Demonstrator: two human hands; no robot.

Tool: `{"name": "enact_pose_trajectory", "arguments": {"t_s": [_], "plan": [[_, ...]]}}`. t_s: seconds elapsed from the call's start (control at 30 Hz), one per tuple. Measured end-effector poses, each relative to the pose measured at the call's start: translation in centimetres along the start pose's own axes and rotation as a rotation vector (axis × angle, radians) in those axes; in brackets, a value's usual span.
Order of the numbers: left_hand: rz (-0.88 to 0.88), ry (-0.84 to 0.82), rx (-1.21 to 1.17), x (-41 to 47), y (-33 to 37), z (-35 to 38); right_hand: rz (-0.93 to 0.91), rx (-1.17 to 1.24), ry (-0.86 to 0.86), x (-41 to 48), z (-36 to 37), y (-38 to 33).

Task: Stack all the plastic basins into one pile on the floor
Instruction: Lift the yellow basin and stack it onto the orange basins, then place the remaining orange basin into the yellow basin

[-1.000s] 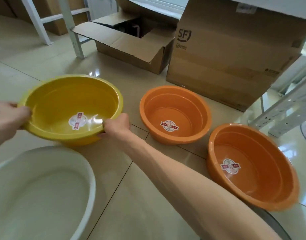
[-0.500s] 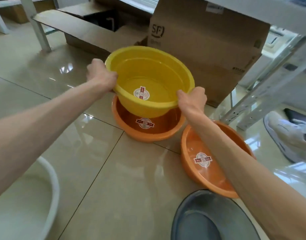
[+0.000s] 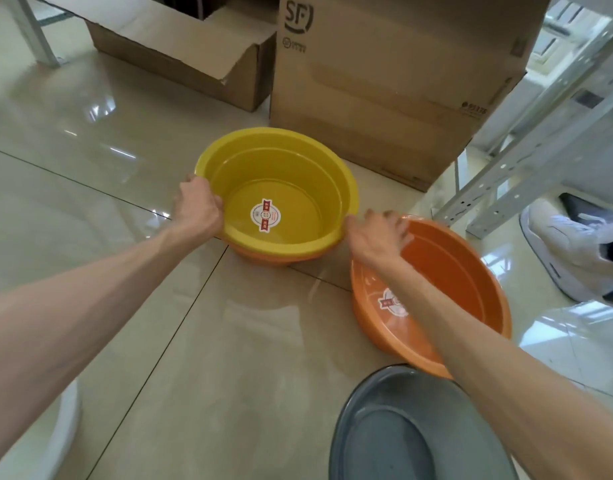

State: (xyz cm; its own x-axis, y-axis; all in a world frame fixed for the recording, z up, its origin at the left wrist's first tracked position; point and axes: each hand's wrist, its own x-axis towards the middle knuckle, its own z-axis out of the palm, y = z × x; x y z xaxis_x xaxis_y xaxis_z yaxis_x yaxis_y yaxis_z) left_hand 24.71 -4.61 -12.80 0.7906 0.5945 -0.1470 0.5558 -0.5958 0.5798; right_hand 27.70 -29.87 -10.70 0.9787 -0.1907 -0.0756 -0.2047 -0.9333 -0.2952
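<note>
The yellow basin [image 3: 280, 188], airborne a moment ago, is now sitting nested in an orange basin [image 3: 263, 256]; left hand [image 3: 197, 211] fingers are still pinching its rim, right hand [image 3: 376, 237] fingers spreading free (second orange basin [image 3: 471, 282] just beneath them, likely next).

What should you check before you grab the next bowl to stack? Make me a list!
1. Yellow basin sits down inside the orange one under it: ok, only a thin orange edge shows.
2. Left hand off the yellow basin: not ok, it grips the rim.
3. Right hand free to grab: ok, it is open over the second orange basin.
4. Second orange basin empty: ok, only a sticker inside.
5. Grey basin and white basin waiting to be stacked: ok, both stand apart on the floor.
6. Pile sits level: cannot tell.
</note>
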Motion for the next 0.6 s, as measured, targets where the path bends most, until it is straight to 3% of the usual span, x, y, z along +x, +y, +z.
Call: {"name": "enact_pose_trajectory", "arguments": {"t_s": [0.1,0.2,0.27,0.33,0.5,0.6], "plan": [[-0.011,0.039,0.024,-0.1,-0.9,-0.4,0.236,-0.028,0.171,2.0,-3.2,6.9],[-0.009,0.053,0.049,0.2,-1.8,-0.9,0.449,-0.053,0.121,1.6,-4.9,14.8],[-0.024,0.057,0.059,0.4,-2.0,-1.3,0.434,-0.023,-0.005,0.2,-4.7,18.1],[-0.028,0.062,0.061,0.3,-2.2,-1.5,0.380,0.042,-0.016,-1.4,-4.6,19.6],[-0.051,0.046,0.015,0.1,-2.5,-2.3,0.382,0.315,0.195,0.2,-7.5,17.6],[-0.090,0.004,-0.141,0.7,-3.4,-2.8,0.363,0.488,0.303,2.6,-10.5,14.8]]}}
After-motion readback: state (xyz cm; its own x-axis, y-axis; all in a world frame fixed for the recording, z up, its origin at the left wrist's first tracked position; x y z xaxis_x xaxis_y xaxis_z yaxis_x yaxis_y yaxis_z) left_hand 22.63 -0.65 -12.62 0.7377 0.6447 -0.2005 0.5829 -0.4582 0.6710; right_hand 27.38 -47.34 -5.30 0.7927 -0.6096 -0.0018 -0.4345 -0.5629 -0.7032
